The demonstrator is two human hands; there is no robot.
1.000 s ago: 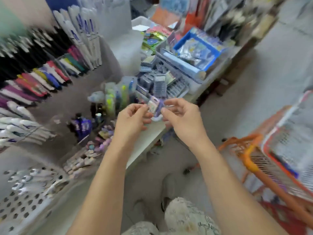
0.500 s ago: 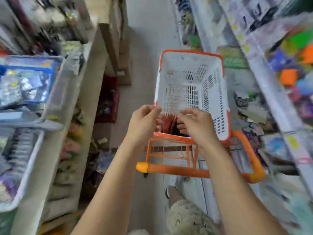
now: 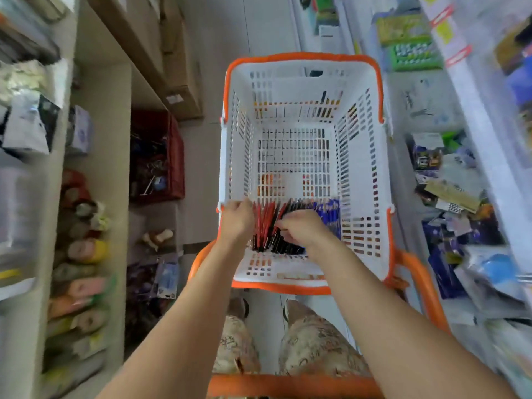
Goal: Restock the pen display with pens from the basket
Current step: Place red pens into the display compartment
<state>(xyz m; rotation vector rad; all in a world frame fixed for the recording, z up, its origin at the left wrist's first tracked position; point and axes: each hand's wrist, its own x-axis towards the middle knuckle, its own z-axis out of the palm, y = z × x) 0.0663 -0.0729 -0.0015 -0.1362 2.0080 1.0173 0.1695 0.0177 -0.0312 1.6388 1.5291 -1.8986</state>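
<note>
Both hands were down inside the white basket (image 3: 359, 156) with the orange rim, centre of the frame. The pens (image 3: 266, 226), red and black barrels lying side by side, sat against the near wall of the basket, in the lower middle of the picture. A dark blue packet (image 3: 331, 214) lay just right of them.

The left hand (image 3: 236, 221) rested at the left edge of the pen pile, fingers curled downward and touching the outermost red barrels; motion blur prevented telling whether it gripped any. The right hand (image 3: 302, 230) lay over the black pens at the pile's right side, fingers bent and pinched toward the pile; whether a pen was actually held could not be told. The pens showed between the two hands.

A red crate (image 3: 172, 156) stood on the floor, left of the basket.
</note>
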